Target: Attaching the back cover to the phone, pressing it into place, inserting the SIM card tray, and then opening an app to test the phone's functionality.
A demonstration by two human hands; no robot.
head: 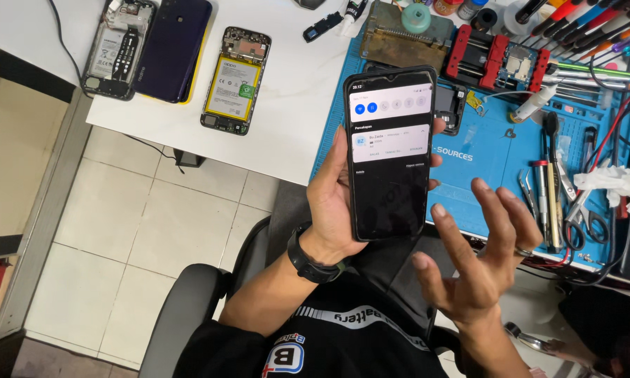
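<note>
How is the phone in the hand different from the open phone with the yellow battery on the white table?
The held phone is closed, screen lit, upright in the left hand. The open phone lies flat, back cover off, yellow battery and circuit parts showing, with no hand on it. Both are slim dark rectangles.

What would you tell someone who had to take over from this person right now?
Left hand: holds the black phone upright, screen lit and facing the camera, with white panels showing on it.
Right hand: empty, fingers spread, beside the phone's lower right, not touching it.
On the white table: two opened phones with their batteries showing and a dark purple back cover.
Blue mat: tools and red clamp.
Done: phone is on. Left: cannot tell.
</note>
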